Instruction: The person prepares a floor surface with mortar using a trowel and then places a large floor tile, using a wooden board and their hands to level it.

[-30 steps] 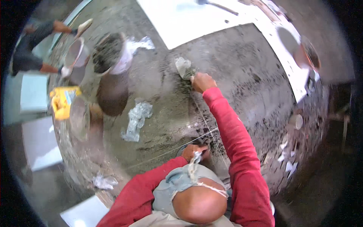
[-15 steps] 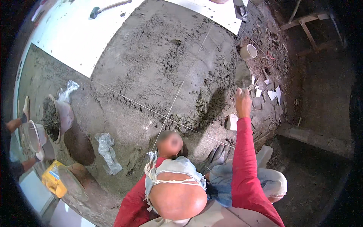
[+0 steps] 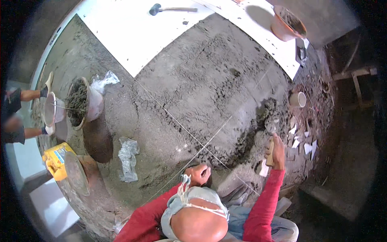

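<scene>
My right hand [image 3: 277, 151] grips the pale wooden handle of a trowel [image 3: 269, 155]. Its blade, mostly smeared with mortar, is at the heap of wet mortar [image 3: 269, 112] on the right side of the grey bed. Fingers curled in, my left hand [image 3: 198, 174] is low by my bent knee, close to where two taut white strings [image 3: 204, 147] cross. I see nothing in that hand. A white tile piece [image 3: 264, 168] lies just under my right wrist.
White slabs [image 3: 117, 36] carry a mallet [image 3: 173, 9] and a mortar bucket [image 3: 287, 24]. Right: a white cup [image 3: 298, 99] and tile shards [image 3: 308, 148]. Left: another mortar bucket [image 3: 92, 103], crumpled plastic [image 3: 128, 159], a yellow jug [image 3: 55, 160] and another person's legs [image 3: 30, 95].
My right hand has brought the trowel leftward, away from the cup's side, onto the mortar heap. The view has shifted, bringing the bucket on the slab into sight.
</scene>
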